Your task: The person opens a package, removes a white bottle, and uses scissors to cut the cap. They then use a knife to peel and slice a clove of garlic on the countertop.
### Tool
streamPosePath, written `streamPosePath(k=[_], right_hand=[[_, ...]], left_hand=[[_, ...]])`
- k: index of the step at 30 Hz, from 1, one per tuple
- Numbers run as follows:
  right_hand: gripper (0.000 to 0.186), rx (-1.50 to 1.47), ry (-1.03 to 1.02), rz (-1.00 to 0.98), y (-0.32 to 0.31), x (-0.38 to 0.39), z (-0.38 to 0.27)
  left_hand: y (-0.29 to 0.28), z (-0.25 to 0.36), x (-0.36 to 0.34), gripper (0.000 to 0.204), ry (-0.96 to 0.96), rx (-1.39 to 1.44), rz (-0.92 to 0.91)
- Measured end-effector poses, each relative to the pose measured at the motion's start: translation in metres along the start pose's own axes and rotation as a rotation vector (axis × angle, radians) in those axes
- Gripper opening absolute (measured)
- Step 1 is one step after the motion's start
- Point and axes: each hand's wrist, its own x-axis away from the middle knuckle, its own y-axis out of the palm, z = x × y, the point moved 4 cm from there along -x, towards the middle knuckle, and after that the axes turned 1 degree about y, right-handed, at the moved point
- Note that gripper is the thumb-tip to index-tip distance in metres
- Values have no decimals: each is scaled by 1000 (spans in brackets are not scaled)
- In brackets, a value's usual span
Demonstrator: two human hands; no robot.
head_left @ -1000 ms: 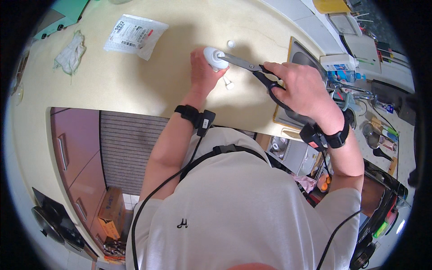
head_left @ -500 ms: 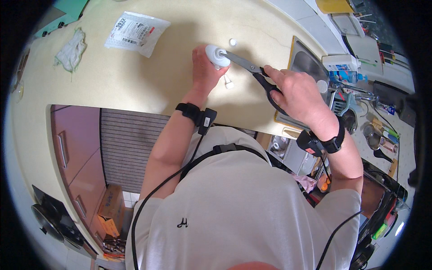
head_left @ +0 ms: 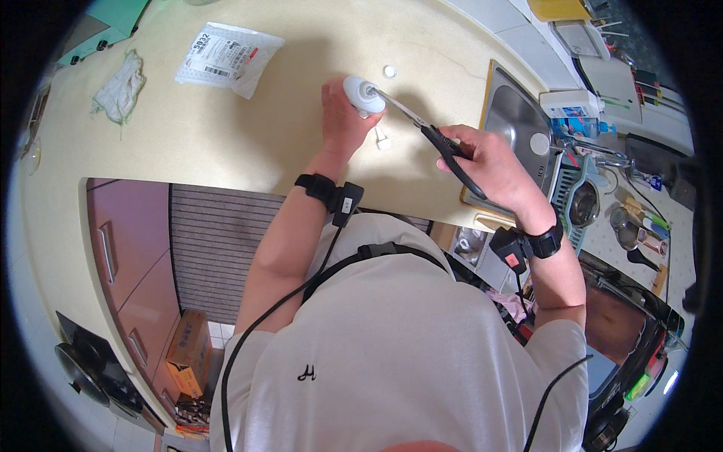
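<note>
A white bottle (head_left: 355, 89) is gripped in my left hand (head_left: 340, 117), its neck facing up and to the right. My right hand (head_left: 489, 162) is closed round the black handles of a pair of scissors (head_left: 444, 147). The tips of the blades meet the bottle's neck; whether they reach inside cannot be made out. Just below the bottle lies a small white nozzle cap (head_left: 383, 140) on the counter. A round white cap (head_left: 389, 71) lies a little above and to the right of the bottle.
A white printed mailing bag (head_left: 230, 59) and a crumpled cloth (head_left: 119, 87) lie on the counter (head_left: 196, 135) to the left. To the right is a steel sink (head_left: 516, 113), with a dish rack (head_left: 572, 196) beyond it. Below the counter stands a cardboard box (head_left: 190, 354).
My right hand has turned the scissors, so the blades now show edge-on rather than flat. My right wrist has shifted slightly left and down. The left hand and bottle stay put.
</note>
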Motion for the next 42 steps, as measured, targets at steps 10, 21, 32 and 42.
streamPosePath(k=[10, 21, 32, 42], right_hand=[[39, -173, 10, -36, 2, -4, 22], [47, 211, 111, 488, 47, -36, 174], [53, 338, 128, 639, 95, -82, 188], [52, 384, 123, 612, 99, -86, 184]], left_hand=[[0, 2, -4, 71, -43, 1, -48], [0, -5, -1, 82, 6, 49, -107], [-10, -7, -6, 87, 182, 102, -186], [-10, -15, -9, 88, 123, 120, -305]])
